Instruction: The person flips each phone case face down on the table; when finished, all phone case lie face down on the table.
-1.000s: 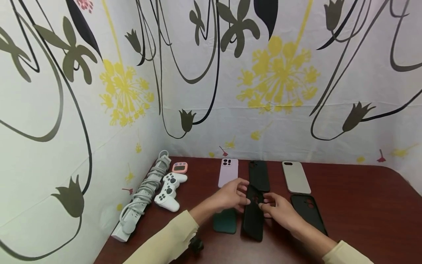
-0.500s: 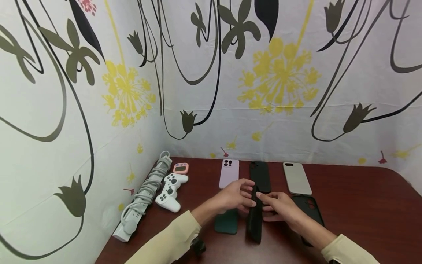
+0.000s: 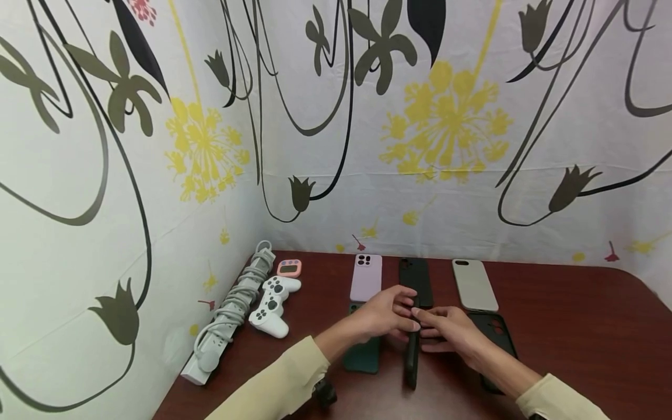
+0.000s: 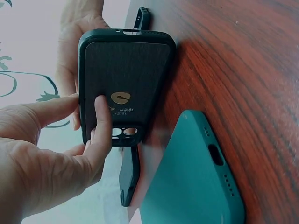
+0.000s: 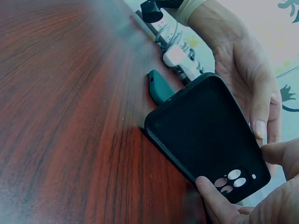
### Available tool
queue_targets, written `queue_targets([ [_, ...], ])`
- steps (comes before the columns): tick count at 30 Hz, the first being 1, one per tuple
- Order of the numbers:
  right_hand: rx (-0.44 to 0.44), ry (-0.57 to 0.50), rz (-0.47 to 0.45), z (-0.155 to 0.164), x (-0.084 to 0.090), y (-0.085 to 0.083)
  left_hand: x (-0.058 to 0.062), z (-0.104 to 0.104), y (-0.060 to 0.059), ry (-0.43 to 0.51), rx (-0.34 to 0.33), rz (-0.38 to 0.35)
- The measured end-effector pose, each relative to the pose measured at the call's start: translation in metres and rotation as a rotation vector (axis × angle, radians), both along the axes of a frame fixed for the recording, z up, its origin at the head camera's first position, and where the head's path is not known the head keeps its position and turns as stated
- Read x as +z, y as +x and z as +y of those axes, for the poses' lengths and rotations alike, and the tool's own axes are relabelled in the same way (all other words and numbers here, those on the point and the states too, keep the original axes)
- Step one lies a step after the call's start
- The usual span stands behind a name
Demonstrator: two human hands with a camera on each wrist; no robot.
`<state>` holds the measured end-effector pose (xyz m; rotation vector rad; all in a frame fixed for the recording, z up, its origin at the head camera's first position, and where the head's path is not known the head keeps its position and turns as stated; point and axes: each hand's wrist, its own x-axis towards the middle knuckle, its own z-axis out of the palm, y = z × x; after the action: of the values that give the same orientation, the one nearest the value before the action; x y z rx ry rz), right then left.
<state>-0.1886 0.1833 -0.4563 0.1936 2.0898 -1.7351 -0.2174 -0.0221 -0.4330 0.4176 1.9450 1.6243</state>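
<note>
black case [image 3: 412, 359] now on edge, both hands holding

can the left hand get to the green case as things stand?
Probably yes, once freed. The left hand now grips the black case on edge together with the right hand. The green case lies flat just beneath its wrist, with nothing on top.

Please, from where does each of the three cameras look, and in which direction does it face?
Head: above, facing forward and down at the table; both sleeved arms, left hand and right hand show.
Left wrist: close behind its hand, facing the black case; both hands show.
Right wrist: low over the table; both hands show.
Shared: all show the black case and the green case.
</note>
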Motion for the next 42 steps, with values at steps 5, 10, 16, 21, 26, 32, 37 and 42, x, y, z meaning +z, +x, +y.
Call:
queue_targets([
  [5, -0.004, 0.001, 0.000, 0.004, -0.001, 0.001, -0.002, 0.002, 0.002, 0.035, -0.003, -0.013],
  [10, -0.014, -0.001, 0.008, 0.007, -0.001, 0.004, -0.006, 0.002, 0.004, 0.037, -0.012, 0.001],
  [16, -0.017, -0.092, 0.019, 0.009, -0.002, 0.007, -0.008, -0.001, 0.007, 0.034, -0.031, 0.013],
  [21, -0.024, -0.124, 0.005, 0.009, -0.004, 0.011, -0.012, -0.003, 0.009, -0.095, -0.007, 0.016],
  [26, -0.059, -0.071, 0.002, 0.005, -0.002, 0.018, -0.017, -0.002, 0.008, -0.170, 0.002, -0.032],
  [32, -0.078, -0.070, 0.006, 0.002, 0.001, 0.022, -0.019, 0.003, 0.009, -0.192, 0.013, -0.018],
  [37, -0.100, -0.079, -0.001, 0.003, 0.000, 0.022, -0.021, 0.005, 0.009, -0.200, 0.028, -0.011],
  [42, -0.124, -0.106, -0.001, 0.004, -0.003, 0.022, -0.023, 0.007, 0.011, -0.199, 0.058, -0.003],
])
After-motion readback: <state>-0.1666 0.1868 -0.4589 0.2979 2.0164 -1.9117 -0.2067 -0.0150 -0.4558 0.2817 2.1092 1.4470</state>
